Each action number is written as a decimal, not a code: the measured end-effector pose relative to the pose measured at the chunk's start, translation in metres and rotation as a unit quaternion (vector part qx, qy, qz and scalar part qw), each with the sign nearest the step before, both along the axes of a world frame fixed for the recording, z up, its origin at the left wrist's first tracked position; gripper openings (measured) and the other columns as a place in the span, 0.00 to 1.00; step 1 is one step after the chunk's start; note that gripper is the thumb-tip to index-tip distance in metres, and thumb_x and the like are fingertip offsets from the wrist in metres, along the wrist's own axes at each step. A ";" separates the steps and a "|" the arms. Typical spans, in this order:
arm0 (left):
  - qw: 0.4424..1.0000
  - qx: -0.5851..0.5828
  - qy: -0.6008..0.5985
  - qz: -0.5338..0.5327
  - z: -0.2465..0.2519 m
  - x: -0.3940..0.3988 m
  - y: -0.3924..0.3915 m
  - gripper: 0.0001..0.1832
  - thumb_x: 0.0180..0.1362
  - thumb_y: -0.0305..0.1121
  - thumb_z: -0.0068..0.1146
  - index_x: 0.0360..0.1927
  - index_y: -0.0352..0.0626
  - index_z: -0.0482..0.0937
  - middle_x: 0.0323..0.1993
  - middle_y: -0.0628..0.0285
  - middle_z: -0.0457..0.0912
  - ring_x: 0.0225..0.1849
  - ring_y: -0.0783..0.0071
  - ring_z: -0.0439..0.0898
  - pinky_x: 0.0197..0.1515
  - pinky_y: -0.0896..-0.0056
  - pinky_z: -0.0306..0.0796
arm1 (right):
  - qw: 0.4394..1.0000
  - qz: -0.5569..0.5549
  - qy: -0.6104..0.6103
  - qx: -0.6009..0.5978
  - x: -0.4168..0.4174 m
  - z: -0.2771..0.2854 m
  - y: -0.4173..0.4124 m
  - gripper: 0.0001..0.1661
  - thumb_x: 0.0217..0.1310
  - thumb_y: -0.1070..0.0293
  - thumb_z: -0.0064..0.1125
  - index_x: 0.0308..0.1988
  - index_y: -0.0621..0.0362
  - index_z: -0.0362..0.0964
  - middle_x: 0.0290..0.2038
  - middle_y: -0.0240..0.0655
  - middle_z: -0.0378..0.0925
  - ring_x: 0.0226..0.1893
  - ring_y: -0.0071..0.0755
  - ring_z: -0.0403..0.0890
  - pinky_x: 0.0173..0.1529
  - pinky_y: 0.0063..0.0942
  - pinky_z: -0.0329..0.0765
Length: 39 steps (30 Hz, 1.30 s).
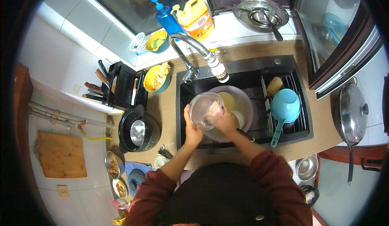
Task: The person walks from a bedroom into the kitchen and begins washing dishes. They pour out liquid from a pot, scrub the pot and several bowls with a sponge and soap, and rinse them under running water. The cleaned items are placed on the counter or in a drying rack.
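My left hand [194,131] grips the left side of a clear bowl [202,106], which is tilted above the sink. My right hand [226,121] is at the bowl's right rim, its fingers reaching inside along the wall. Whether those fingers also hold a cloth I cannot tell. Beneath the bowl, a pale wide basin [247,104] stands in the black sink [256,137] with cloudy liquid. A yellow round dish [226,99] and a whitish piece [239,118] lie in it. A dark handle [245,134] sticks out past my right wrist.
The chrome faucet [194,43] arches over the sink's back. A turquoise ladle [285,106] and a brownish oblong item [274,86] rest on the drain rack [267,116]. Left stand a knife block [121,83], a yellow bowl with a cloth [151,78] and a black pot [152,133].
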<state>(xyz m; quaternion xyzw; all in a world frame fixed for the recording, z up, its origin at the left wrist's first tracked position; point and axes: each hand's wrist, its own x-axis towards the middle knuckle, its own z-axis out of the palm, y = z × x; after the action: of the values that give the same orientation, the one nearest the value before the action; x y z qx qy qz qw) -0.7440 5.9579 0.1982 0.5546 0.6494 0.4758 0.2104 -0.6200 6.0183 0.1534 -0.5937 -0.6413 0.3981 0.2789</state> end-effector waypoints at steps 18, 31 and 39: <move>0.997 -0.008 -0.072 0.010 -0.005 0.010 0.001 0.45 0.36 0.11 0.34 0.64 0.44 0.41 0.61 0.54 0.50 0.64 0.62 0.50 0.64 0.67 0.43 | 0.986 -0.101 0.114 -0.065 -0.014 -0.007 -0.018 0.29 0.50 0.54 0.55 0.48 0.61 0.63 0.40 0.49 0.74 0.43 0.48 0.75 0.46 0.42 0.69; 0.988 -0.097 -0.090 -0.085 0.019 -0.019 -0.003 0.43 0.38 0.11 0.35 0.63 0.46 0.47 0.59 0.56 0.58 0.62 0.64 0.55 0.63 0.70 0.48 | 0.989 0.107 0.008 0.098 0.022 0.058 0.025 0.19 0.53 0.58 0.52 0.42 0.58 0.68 0.33 0.45 0.75 0.34 0.48 0.77 0.37 0.42 0.71; 0.988 -0.050 -0.132 -0.058 -0.006 0.001 -0.006 0.46 0.36 0.10 0.37 0.64 0.45 0.43 0.58 0.56 0.58 0.61 0.67 0.56 0.63 0.70 0.48 | 0.996 -0.065 0.010 0.060 0.008 -0.024 -0.001 0.18 0.48 0.61 0.54 0.36 0.62 0.68 0.31 0.49 0.76 0.32 0.56 0.76 0.37 0.44 0.71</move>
<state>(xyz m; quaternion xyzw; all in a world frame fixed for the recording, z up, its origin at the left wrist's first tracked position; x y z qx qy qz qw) -0.7432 5.9516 0.1918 0.5122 0.6060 0.4988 0.3488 -0.6121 6.0177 0.1293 -0.6120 -0.6215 0.3458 0.3458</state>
